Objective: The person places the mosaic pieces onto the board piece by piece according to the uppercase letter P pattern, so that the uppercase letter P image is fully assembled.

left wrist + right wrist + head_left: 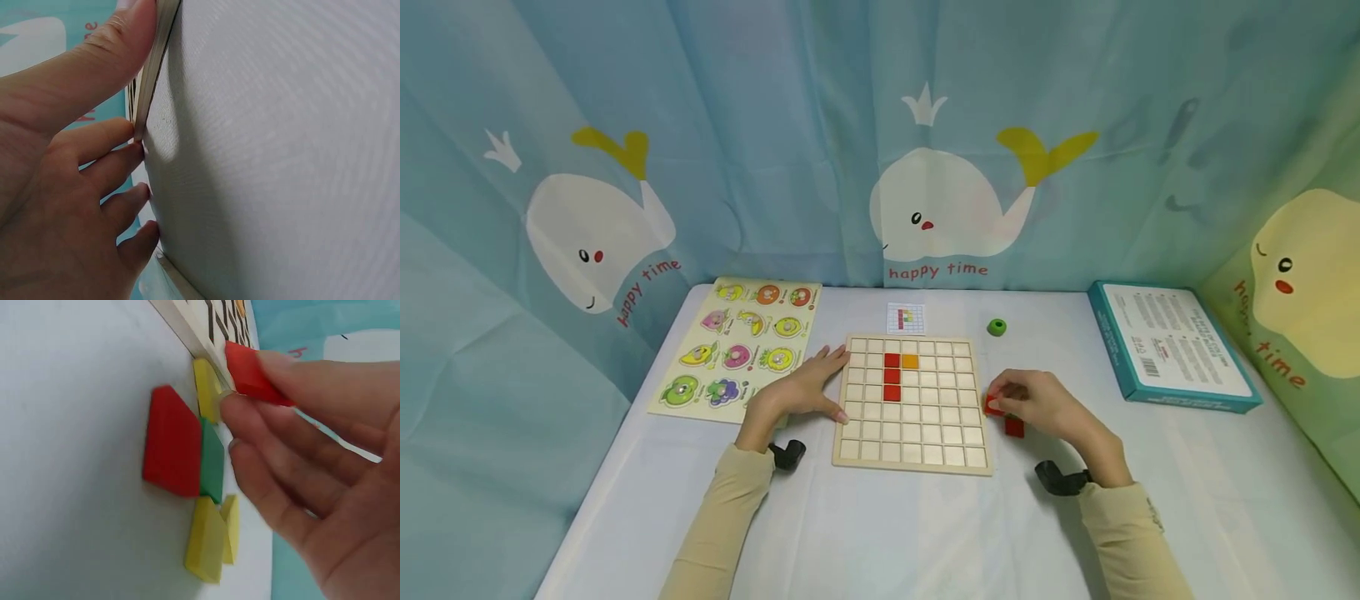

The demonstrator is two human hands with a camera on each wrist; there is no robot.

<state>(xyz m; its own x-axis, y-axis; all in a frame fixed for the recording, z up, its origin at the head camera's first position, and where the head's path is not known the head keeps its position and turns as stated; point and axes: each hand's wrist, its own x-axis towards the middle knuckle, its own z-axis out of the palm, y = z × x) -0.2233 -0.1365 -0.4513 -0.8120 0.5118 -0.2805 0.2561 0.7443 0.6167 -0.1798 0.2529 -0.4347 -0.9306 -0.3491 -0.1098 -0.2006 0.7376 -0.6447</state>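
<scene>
A square wooden grid board point(917, 469) lies on the white table. In its cells sit three red tiles point(891, 377) in a column and an orange tile point(910, 362) right of the top one. Spread along the board's left edge, my left hand point(801, 387) touches it with thumb and fingertips. My right hand point(1037, 404) pinches a red tile point(253, 375) between thumb and fingers, just beside the board's right edge. Beneath that hand lie another red tile point(174, 444), a green tile point(212, 459) and several yellow tiles point(206, 540).
Behind the board lies a small pattern card point(906, 318), with a green ring-shaped piece point(997, 327) to its right. A fruit picture board point(737, 350) lies at the left, close by my left hand. The teal box point(1180, 342) is at the back right; a whale-print curtain point(820, 167) surrounds the table.
</scene>
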